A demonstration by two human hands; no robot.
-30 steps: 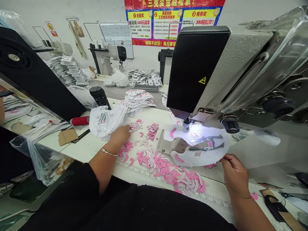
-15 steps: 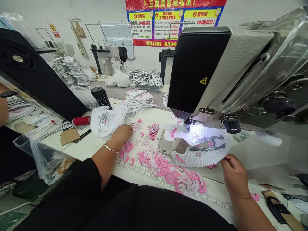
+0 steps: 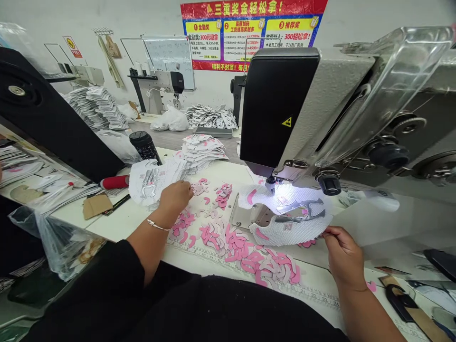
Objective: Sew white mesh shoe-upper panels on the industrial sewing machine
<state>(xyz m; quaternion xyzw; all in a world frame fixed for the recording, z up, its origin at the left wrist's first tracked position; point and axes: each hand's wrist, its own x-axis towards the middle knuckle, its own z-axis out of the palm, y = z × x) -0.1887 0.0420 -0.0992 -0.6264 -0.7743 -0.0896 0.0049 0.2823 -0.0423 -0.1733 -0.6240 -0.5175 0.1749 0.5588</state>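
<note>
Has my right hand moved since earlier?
No, the right hand sits about the same distance from the machine needle; only the camera view shifted.

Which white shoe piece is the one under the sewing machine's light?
The white mesh shoe panel, lying under the needle and pinched at its edge by the right hand. The other panels sit stacked away from the machine.

1. The white shoe upper [image 3: 285,235] is rough mesh cloth with glossy silver overlays [image 3: 288,207].
2. The pink cut pieces [image 3: 237,247] look matt.
3. The sewing machine head [image 3: 342,95] is pebbled grey metal with a glossy clear plastic guard [image 3: 395,80].
4. The tabletop [image 3: 138,221] is smooth and white.
</note>
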